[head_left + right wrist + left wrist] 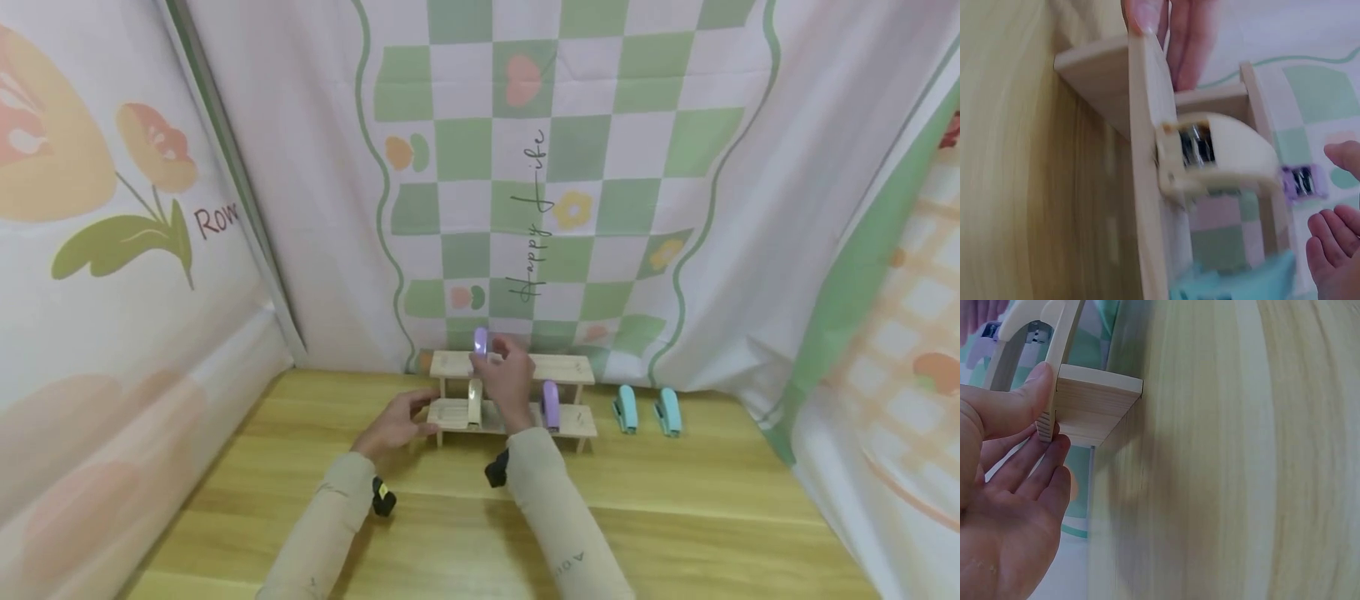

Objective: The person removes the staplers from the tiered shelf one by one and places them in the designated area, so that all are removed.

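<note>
I'm seeing a big green-and-white checked cloth [465, 150] hanging at the back, and the wood-grain table [431, 542] is running up to it. Near the back edge a two-step wooden rack [566, 367] is standing lengthwise left to right. Its upper tier [450, 363] is carrying a purple stapler, while its lower tier [579, 421] is holding a cream one left of the middle and another purple one toward the right. On my right wrist cam a blurry teal shape [1235, 281] is also showing by that lower tier, can't really make it out. As for grip, the left hand [396, 421] is pinching the lower tier's left end, thumb on top and fingers underneath. The right hand [510, 379] is hovering right by the upper stapler with thumb and fingers spread, so it's gripping nothing; I can't tell whether a fingertip is brushing it. That upper purple stapler [481, 340] is lying front to back, metal mouth facing the person. The cream stapler [475, 406] is pointing the same way, and the lower purple stapler [551, 406] is lining up alongside. On the table just past the rack's right end, a teal stapler [627, 410] and its twin teal stapler [669, 412] are sitting side by side, also running front to back.
</note>
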The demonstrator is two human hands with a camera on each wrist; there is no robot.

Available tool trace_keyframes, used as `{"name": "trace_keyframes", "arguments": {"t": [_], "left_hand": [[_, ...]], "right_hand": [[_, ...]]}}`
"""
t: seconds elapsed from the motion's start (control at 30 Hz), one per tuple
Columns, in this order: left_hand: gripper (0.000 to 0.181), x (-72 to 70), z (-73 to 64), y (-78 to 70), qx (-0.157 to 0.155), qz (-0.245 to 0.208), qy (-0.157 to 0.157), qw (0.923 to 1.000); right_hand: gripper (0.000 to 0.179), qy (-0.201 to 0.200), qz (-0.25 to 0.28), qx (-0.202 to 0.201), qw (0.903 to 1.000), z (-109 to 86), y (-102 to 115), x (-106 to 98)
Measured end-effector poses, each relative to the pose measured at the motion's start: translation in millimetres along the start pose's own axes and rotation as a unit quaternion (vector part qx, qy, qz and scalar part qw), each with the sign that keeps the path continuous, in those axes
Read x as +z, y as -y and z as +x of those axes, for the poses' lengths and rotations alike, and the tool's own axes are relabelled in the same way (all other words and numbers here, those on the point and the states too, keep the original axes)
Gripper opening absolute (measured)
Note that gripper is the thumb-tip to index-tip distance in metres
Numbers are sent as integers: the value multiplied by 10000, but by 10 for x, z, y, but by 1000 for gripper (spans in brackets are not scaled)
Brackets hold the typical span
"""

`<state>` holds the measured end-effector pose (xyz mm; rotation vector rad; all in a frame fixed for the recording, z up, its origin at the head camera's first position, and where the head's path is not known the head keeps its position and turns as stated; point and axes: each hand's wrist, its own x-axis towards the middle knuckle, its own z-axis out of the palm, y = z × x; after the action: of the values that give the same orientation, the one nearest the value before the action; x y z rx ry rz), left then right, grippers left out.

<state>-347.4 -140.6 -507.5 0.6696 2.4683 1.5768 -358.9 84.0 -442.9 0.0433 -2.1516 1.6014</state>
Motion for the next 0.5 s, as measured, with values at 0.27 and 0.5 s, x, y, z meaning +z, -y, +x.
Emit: {"name": "trace_keyframes", "arguments": {"t": [0.27,0.5], "left_hand": [[65,-10,-13,-7,-106,127,-64,9998],[65,-10,-3,1,-50,228,-80,9997]], "right_hand": [[41,-417,-90,-44,9991,15,14,211],[32,-476,-264,47,9985,32,24,199]]}}
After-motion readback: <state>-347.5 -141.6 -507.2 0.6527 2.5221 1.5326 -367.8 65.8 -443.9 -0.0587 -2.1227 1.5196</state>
